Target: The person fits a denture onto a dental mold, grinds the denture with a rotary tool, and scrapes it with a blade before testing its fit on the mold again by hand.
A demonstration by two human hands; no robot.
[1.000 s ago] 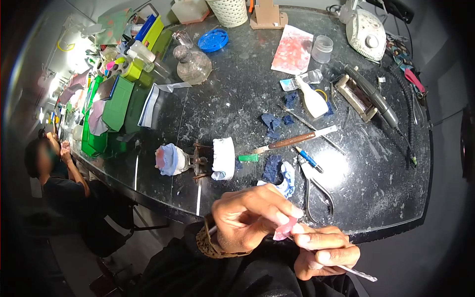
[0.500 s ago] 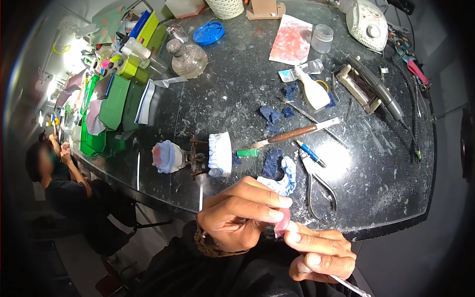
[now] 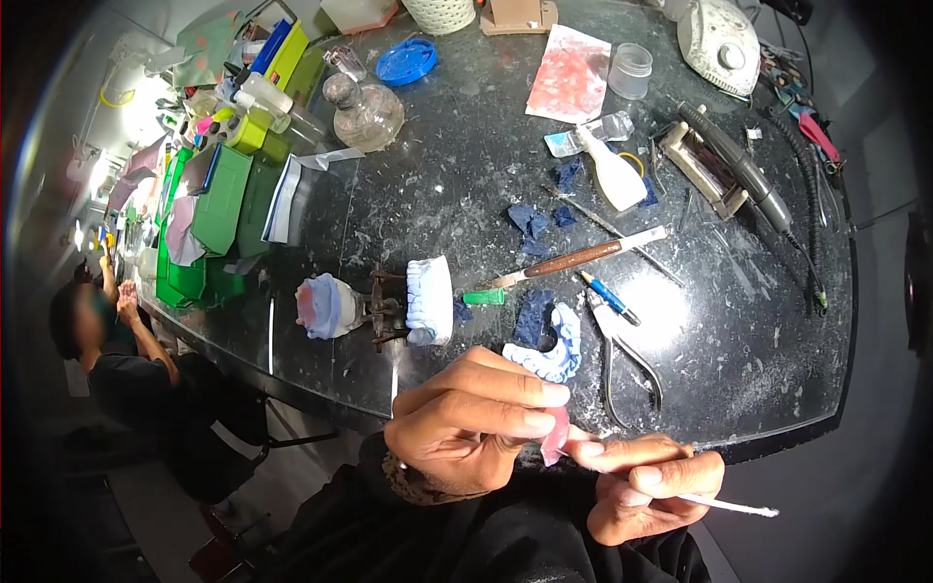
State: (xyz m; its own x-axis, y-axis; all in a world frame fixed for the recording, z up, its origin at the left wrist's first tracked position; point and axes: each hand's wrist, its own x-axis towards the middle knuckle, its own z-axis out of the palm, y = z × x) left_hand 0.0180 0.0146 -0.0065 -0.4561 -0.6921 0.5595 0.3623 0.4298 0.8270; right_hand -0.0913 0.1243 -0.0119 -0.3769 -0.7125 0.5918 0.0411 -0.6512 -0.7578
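Left hand [image 3: 471, 423], fingertips closed on a pink piece [image 3: 555, 442], and right hand [image 3: 656, 486], curled round a thin tool [image 3: 729, 504], work at the desk's [image 3: 758, 364] near edge, desk surface stretching right beyond the pliers [image 3: 606, 333]. The piece sits between both hands. Pliers and a horseshoe-shaped cast [image 3: 564, 356] lie just beyond; a hinged frame [image 3: 387, 309] stands leftward.

The piece [image 3: 556, 442] is in the left hand [image 3: 459, 420], the tool [image 3: 734, 506] in the right hand [image 3: 656, 481]. Beyond the left lies the arch [image 3: 555, 361] on the table [image 3: 768, 360]; beyond the right, the pliers [image 3: 606, 335], the pen [image 3: 612, 299] beside them. Farther out are the knife [image 3: 583, 257], then the bottle [image 3: 616, 180]. The articulator [image 3: 381, 313] stands ahead-left of both hands, the drill [image 3: 746, 180] ahead-right on its stand [image 3: 727, 206].
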